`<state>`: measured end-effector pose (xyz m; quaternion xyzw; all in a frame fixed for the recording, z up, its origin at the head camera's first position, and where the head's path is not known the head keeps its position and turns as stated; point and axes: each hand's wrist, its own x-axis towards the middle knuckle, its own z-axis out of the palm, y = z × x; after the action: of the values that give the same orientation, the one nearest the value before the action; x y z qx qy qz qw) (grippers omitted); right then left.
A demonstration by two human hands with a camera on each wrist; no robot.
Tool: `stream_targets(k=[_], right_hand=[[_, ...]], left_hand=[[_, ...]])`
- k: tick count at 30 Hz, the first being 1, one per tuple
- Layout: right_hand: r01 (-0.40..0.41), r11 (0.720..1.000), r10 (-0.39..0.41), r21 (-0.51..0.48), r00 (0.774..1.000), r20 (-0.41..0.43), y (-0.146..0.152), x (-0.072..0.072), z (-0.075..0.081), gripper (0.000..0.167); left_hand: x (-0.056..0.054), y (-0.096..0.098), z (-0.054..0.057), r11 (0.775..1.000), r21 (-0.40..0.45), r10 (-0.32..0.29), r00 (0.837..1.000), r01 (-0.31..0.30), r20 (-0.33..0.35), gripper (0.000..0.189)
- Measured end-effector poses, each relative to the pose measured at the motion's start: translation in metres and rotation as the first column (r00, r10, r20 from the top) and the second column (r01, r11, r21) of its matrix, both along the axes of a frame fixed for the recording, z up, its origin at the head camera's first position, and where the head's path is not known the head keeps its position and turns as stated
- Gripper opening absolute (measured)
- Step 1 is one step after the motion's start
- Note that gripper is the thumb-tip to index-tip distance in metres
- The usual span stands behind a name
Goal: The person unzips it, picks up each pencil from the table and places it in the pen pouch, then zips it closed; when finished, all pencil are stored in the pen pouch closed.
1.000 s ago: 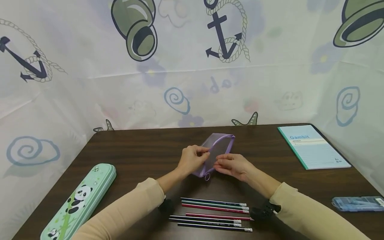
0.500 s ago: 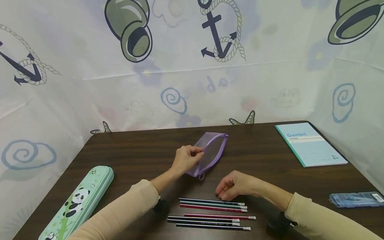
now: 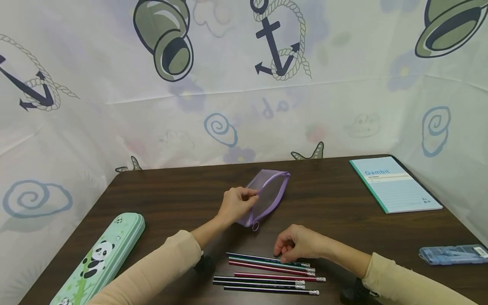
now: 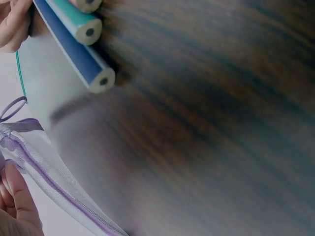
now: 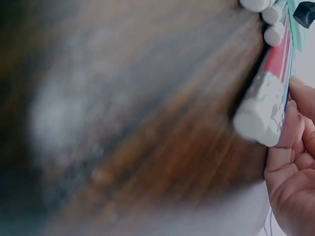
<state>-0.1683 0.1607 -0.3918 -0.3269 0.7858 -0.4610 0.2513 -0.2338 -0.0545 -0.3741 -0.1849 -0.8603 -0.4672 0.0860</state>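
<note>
My left hand [image 3: 237, 205] pinches the near rim of a purple mesh zipper pouch [image 3: 267, 195], whose mouth gapes toward the right. A zipper ring [image 4: 14, 109] hangs at its end, also visible in the left wrist view. Several pencils with white erasers lie side by side in front of me. At the far edge of the row, my right hand [image 3: 299, 243] pinches a dark blue pencil [image 3: 251, 256] near its eraser end. Right beside that pencil are a green pencil [image 4: 81, 24] and a red pencil [image 3: 259, 267]. Black pencils [image 3: 255, 283] lie closer to me.
A mint pencil case [image 3: 101, 258] with pandas lies at the left, next to my left sleeve. At the back right is a notebook [image 3: 396, 184] marked Gambit. A blue translucent box [image 3: 451, 254] sits at the table's right edge. Printed cloth [image 3: 244, 84] walls surround the table.
My right hand has left the pouch, come down toward me and taken hold of the dark blue pencil, which now slants. The pouch mouth has widened while my left hand keeps its pinch.
</note>
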Motion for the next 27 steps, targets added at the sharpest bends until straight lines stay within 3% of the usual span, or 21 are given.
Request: stream_targets(k=[9,20,27], right_hand=[[-0.045,0.997,0.052,0.065,0.991,-0.121,-0.0036,0.0002,0.0013,0.006],[-0.054,0.993,0.074,0.108,0.979,-0.191,-0.0067,0.0012,0.0001,0.007],[-0.063,0.997,0.066,0.034,0.991,-0.112,-0.0024,-0.0033,0.0021,0.003]], left_hand=[[-0.0027,-0.0023,-0.001,1.0,0.002,0.013,1.0,-0.013,0.0,0.013],[-0.003,-0.0043,-0.0013,1.0,-0.01,0.028,1.0,-0.028,-0.002,0.013],[-0.0052,-0.0064,0.0003,1.0,0.003,0.016,1.0,-0.016,0.013,0.013]])
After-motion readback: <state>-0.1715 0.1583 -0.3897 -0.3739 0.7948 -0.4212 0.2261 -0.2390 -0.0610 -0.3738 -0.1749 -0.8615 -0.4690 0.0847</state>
